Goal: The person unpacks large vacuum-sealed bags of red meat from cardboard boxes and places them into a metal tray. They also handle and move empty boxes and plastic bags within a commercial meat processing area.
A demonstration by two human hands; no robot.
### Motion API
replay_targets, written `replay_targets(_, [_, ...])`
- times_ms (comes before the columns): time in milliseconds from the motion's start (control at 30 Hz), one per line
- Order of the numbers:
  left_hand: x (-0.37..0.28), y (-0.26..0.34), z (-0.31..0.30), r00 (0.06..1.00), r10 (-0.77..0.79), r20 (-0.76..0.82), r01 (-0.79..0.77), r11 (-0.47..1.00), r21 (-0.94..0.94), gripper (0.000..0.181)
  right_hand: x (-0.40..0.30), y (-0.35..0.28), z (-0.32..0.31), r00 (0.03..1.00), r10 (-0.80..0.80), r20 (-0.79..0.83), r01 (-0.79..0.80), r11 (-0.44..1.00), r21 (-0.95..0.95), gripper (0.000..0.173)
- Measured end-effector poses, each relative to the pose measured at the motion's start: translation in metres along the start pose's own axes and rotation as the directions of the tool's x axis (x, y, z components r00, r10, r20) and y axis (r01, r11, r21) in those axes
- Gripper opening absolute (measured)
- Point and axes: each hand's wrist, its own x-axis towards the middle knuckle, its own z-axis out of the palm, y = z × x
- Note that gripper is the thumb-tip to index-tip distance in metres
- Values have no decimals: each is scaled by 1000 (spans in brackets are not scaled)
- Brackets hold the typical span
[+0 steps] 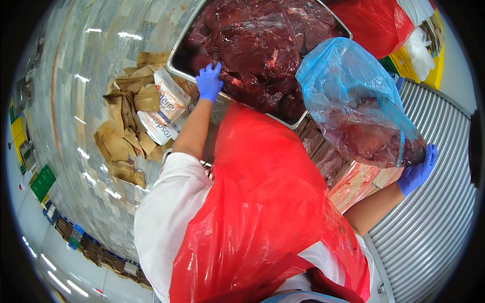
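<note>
A metal tub [299,123] with a bright rim stands before me, filled with large slabs of dark red, wet meat [257,49]. Over the tub's near left edge reaches my left hand [210,82] in a blue glove, fingers spread against the rim and the meat. My right hand [418,170], also gloved, grips the lower right end of a translucent blue plastic bag [341,72]. More dark meat [371,144] shows inside the bag, which hangs at the tub's right corner. The fingers under the bag are partly hidden.
To the right runs a roller conveyor [428,227]. Blood-stained boxes or wrapping [360,181] lie beneath the bag. Torn cardboard [125,125] and printed white packaging [163,125] are heaped on the floor at left. Red plastic [371,22] and a yellow bin [435,72] are at upper right.
</note>
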Motion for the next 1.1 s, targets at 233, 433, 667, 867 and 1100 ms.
replay_targets(233, [41, -36, 6, 995, -49, -90, 51, 999, 14, 50, 4, -13, 9, 999, 17, -45, -21, 996, -88, 16])
replay_targets(433, [66, -81, 10, 949, -80, -305, 143, 971, 190, 37, 10, 1, 0, 999, -7, 54, 10, 998, -64, 10])
replay_targets(667, [59, -58, -10, 912, -377, 162, 389, 920, -47, 73, -6, 9, 15, 1000, -23, 5, 23, 988, -151, 4])
replay_targets(867, [20, 18, -32, 944, -310, -108, 262, 910, -321, 74, 4, 6, 1, 999, -45, 32, 47, 996, -71, 11])
replay_targets(1100, [64, 2, -28, 865, -501, 3, 466, 802, -374, 39, 13, 18, 20, 989, -53, 136, 55, 998, -16, 5])
